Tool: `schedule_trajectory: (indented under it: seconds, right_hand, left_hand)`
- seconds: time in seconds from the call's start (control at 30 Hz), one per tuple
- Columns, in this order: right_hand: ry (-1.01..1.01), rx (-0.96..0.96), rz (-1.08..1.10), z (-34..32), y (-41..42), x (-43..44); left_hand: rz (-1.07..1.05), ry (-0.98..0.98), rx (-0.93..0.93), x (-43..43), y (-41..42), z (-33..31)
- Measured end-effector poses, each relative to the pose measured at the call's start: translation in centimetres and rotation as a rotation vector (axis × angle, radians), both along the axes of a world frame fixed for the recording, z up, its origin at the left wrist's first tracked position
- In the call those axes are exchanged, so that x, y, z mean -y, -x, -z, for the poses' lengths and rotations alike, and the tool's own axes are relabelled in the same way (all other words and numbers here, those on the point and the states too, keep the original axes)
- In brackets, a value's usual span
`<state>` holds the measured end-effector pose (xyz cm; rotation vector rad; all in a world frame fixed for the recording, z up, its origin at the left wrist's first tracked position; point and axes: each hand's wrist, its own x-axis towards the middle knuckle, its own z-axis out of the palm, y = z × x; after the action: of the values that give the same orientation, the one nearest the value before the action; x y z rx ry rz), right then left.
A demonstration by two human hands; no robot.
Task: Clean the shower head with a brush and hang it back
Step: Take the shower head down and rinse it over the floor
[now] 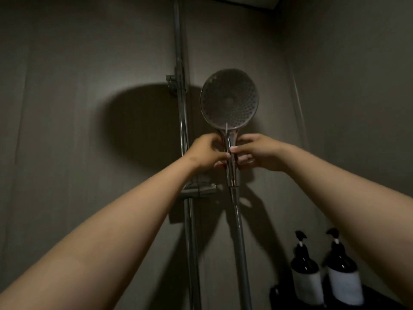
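A round chrome shower head (pixel 229 98) faces me with its nozzle plate, held upright in front of the wall. My left hand (pixel 206 153) grips its handle from the left, and my right hand (pixel 257 152) grips the same handle from the right, thumb on the front. Its metal hose (pixel 240 233) hangs straight down from the handle's lower end. Left of it runs the vertical shower rail (pixel 182 121) with a bracket (pixel 173 82) up high. No brush is in view.
Two dark pump bottles, one (pixel 306 271) beside the other (pixel 343 271), stand on a dark shelf at the lower right. A mixer fitting (pixel 197 191) sits on the rail below my hands. Grey walls meet in a corner at the right.
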<state>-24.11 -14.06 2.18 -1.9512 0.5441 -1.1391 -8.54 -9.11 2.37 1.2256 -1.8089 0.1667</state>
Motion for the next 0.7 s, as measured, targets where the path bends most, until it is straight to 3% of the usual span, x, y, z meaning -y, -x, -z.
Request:
schedule_trajectory:
  seconds: [0.37,0.7]
  right_hand:
    - [-0.084,-0.05,0.167,7.8,-0.4,-5.8]
    - [-0.182,-0.081,0.261,15.0,0.8,-11.5]
  left_hand:
    - [0.183,-0.168,-0.004,-3.5,-1.2,7.3]
    - [0.452,-0.42,-0.175,-8.3,-0.8,14.8]
